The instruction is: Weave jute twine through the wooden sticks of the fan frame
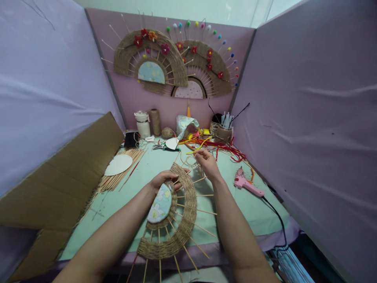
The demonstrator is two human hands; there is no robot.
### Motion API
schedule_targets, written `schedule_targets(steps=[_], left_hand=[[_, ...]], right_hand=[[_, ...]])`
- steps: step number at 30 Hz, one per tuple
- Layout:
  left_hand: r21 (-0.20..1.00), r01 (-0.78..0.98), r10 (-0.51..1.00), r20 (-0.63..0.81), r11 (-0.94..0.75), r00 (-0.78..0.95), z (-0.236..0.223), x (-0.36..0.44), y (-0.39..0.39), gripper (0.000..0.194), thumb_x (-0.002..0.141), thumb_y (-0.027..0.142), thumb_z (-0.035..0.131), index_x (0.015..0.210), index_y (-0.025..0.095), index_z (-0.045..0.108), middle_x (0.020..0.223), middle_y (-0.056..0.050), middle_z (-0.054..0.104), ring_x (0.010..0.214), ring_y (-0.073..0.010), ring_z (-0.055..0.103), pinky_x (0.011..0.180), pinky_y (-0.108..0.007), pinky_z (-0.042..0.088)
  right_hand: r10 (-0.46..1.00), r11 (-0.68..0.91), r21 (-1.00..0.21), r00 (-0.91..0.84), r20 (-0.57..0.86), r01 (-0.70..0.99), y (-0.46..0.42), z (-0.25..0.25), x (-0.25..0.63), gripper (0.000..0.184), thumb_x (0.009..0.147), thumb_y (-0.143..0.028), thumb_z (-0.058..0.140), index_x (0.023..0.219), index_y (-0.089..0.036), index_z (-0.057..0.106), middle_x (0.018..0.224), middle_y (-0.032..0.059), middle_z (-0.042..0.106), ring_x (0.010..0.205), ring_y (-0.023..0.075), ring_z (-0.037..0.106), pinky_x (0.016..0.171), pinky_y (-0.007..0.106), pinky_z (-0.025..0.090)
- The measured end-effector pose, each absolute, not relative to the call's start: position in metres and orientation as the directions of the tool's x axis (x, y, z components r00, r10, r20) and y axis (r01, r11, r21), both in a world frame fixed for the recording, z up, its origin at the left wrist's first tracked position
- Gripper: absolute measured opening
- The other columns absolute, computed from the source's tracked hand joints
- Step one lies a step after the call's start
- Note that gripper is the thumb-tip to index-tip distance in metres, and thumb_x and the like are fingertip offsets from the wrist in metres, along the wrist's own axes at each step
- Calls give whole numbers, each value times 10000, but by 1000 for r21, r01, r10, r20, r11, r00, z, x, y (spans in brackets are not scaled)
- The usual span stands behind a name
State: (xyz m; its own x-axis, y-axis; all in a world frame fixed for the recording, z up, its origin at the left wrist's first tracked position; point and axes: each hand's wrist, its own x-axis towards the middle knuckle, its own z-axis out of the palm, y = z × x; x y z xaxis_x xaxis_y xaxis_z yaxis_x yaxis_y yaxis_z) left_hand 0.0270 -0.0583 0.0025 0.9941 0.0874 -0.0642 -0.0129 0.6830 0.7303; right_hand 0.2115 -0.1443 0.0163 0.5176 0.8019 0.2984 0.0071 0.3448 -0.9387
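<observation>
A half-round fan [191, 200] of woven jute twine on thin wooden sticks is held tilted above the table's front. Its centre is a half-disc of light blue flowered cloth [160, 204]. My left hand [165, 181] grips the fan near its upper end, thumb in front and fingers partly hidden behind the weave. Just beyond that end, my right hand [207, 163] is closed in a pinch on a thin strand of jute twine [186, 160]. Loose loops of the strand hang beneath the hand, by the fan's stick tips.
A pink glue gun [247, 185] lies at right, its cord running off the edge. Behind are pruning shears [160, 147], red pipe cleaners [226, 147], a twine ball [167, 133] and a white jar [143, 125]. Sticks [113, 181] and cardboard [67, 184] are left; two decorated fans [123, 55] hang behind.
</observation>
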Motion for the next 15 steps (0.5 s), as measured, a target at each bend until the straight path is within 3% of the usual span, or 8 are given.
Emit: schedule_targets(steps=[5, 15], left_hand=[[738, -15, 91, -63, 675, 994, 3, 27, -60, 462, 744, 153, 545, 1202, 95, 560, 976, -155, 651, 485, -93, 491, 473, -246, 337], [751, 33, 20, -62, 660, 998, 2, 30, -70, 431, 722, 168, 563, 1142, 73, 583, 884, -137, 666, 447, -96, 490, 476, -256, 323]], right_hand=[[813, 456, -874, 480, 329, -172, -142, 13, 212, 231, 640, -284, 737, 830, -225, 620, 750, -11, 625, 710, 129, 579, 691, 272, 430], [804, 448, -866, 524, 281, -223, -131, 7, 197, 204, 616, -276, 744, 767, -214, 620, 702, -10, 653, 683, 126, 594, 643, 251, 432]])
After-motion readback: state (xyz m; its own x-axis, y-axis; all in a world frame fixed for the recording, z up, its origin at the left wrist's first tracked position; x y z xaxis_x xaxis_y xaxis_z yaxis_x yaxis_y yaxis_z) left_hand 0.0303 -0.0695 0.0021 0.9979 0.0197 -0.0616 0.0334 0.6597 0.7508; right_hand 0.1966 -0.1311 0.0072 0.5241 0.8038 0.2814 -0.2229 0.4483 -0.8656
